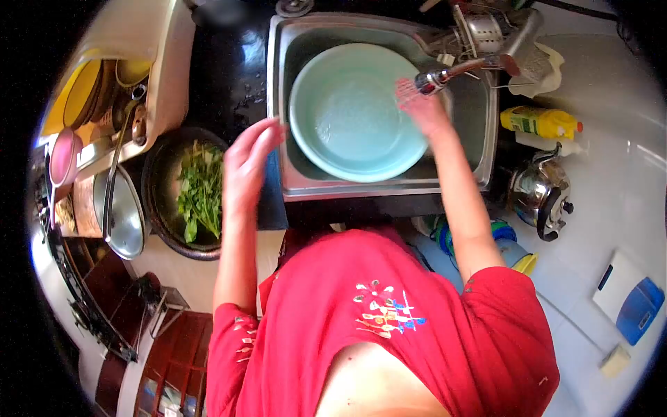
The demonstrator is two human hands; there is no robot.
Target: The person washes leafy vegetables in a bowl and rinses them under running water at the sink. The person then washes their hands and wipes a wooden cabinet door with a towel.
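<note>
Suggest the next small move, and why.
Probably bring the left hand towards the leafy greens: it looks empty and is near them, they lie in the dark pan, and the basin, by the right hand and faucet, shows no greens.

Head view: pale green basin (354, 115) sits in metal sink (472, 132). Right hand (422, 111), blurred, at the faucet (432, 81) mouth, over basin's right rim. Left hand (249, 156) empty, near sink's left edge. Black pan (164, 174) at left contains leafy greens (199, 191); yellow bottle (536, 123), kettle (536, 186) at right.
</note>
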